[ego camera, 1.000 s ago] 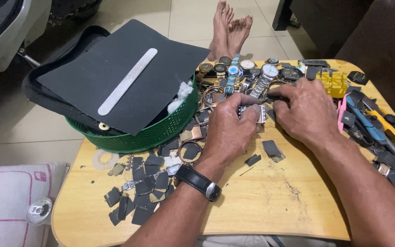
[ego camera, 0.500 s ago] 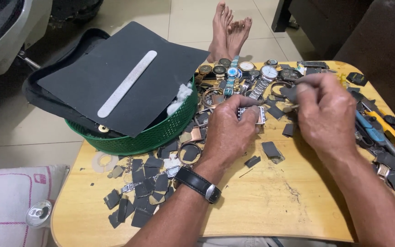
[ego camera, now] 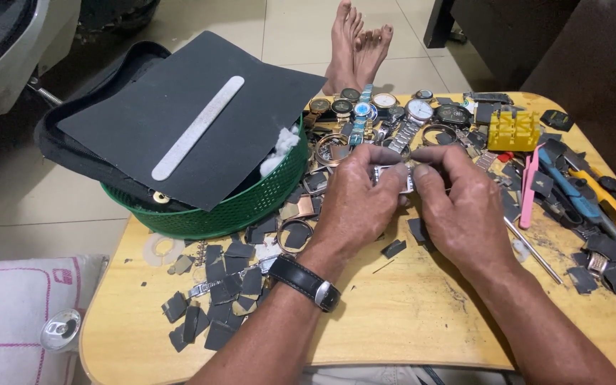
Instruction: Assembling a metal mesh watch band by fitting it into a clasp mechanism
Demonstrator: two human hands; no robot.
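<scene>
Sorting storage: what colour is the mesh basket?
Green, clearest in the head view: the basket.

This looks like a small watch repair corner inside a home. A low wooden table stands on a tiled floor and is covered with wristwatches, loose strap pieces and hand tools. A green basket holds a black case, and bare feet rest beyond the table.
</scene>
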